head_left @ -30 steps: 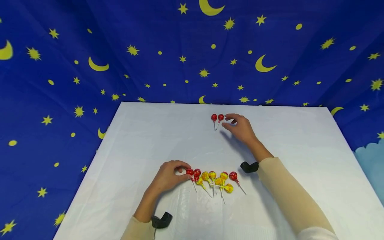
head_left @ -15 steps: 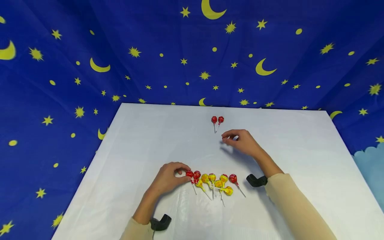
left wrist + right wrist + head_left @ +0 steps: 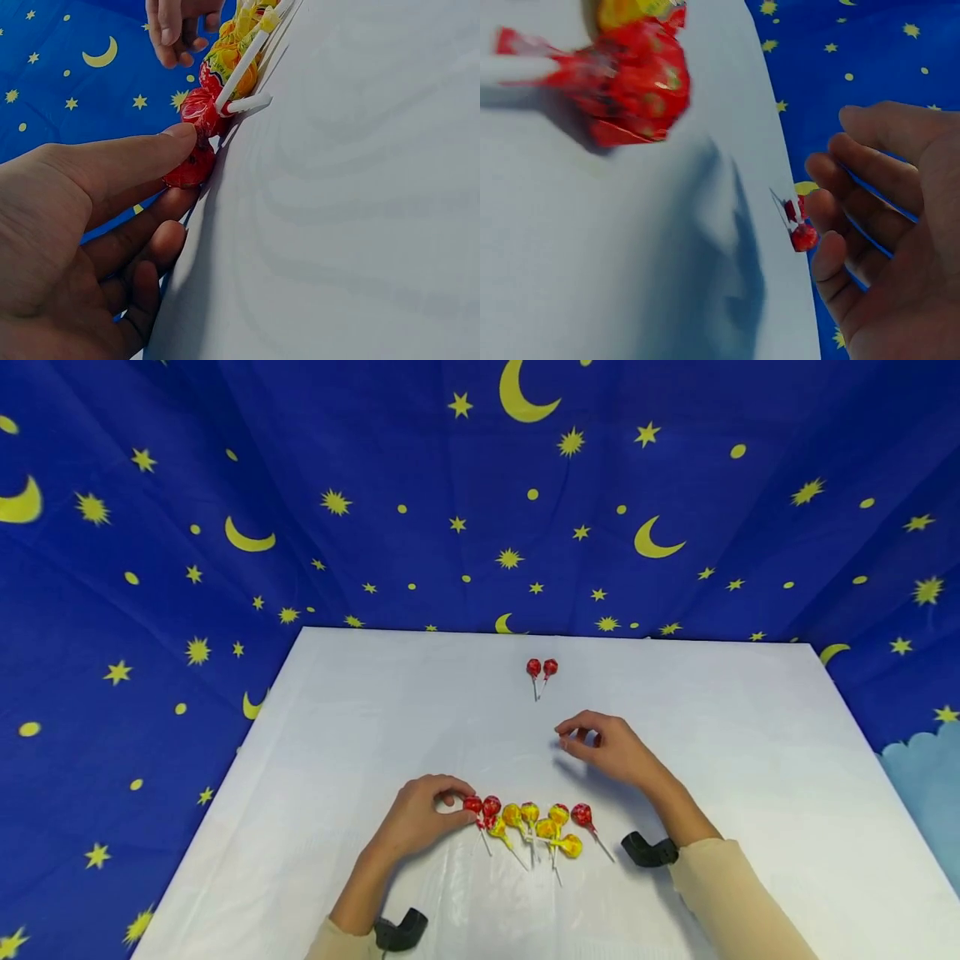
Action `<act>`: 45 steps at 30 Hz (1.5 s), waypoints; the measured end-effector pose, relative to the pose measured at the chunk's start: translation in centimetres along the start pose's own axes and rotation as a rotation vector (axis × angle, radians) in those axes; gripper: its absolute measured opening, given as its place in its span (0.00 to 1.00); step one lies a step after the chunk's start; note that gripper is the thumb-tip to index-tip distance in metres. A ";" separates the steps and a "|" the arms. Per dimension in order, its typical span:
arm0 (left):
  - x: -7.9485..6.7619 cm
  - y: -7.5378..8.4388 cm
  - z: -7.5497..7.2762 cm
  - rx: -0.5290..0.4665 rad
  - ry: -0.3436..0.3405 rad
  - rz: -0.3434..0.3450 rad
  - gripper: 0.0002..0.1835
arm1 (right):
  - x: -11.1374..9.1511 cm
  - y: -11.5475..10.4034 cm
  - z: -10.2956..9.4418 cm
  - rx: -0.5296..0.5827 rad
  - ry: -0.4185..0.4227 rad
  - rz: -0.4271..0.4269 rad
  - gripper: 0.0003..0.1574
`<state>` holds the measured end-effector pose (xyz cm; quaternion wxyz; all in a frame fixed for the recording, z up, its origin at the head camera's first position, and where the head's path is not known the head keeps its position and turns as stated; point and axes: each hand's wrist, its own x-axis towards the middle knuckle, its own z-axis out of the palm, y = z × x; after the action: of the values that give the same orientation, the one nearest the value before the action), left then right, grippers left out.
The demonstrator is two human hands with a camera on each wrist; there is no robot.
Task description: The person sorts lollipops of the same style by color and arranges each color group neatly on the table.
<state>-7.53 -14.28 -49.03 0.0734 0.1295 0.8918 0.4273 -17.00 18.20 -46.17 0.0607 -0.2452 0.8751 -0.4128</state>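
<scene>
My left hand pinches the head of a red lollipop between thumb and forefinger, at the left end of a loose row. A second red lollipop lies right beside it, followed by several yellow lollipops with crossing sticks. The row's right end is a red lollipop lying a little apart, also large in the right wrist view. Above the table, between the row and the far pair, my right hand hangs with loosely bent fingers and nothing in them. Two red lollipops lie at the back, stick ends together.
A white-covered table carries all the lollipops. Behind it and at both sides hangs a blue cloth with yellow moons and stars. Black wrist cameras stick out near both sleeves.
My right hand has drawn back from the two far red lollipops toward the near row. The left hand keeps its pinch on the red lollipop. The head view has shifted slightly.
</scene>
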 end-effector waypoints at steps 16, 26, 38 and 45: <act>-0.5 -0.2 0.3 0.003 0.035 -0.045 0.11 | -5.2 -0.9 -0.1 -0.054 -0.041 -0.020 0.15; -0.5 -0.4 0.0 -0.018 0.040 -0.044 0.11 | -8.0 -1.3 0.6 -0.028 -0.034 0.009 0.16; 0.2 -0.4 0.2 -0.033 0.023 -0.035 0.11 | -9.0 -1.2 2.0 -0.066 -0.020 0.017 0.20; 0.1 -0.5 0.3 -0.034 0.017 -0.044 0.11 | -8.6 -1.1 2.7 -0.123 0.043 0.056 0.18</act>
<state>-7.63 -14.34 -49.64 0.0772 0.1050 0.8877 0.4416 -8.24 19.81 -47.93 0.0383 -0.2150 0.9064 -0.3615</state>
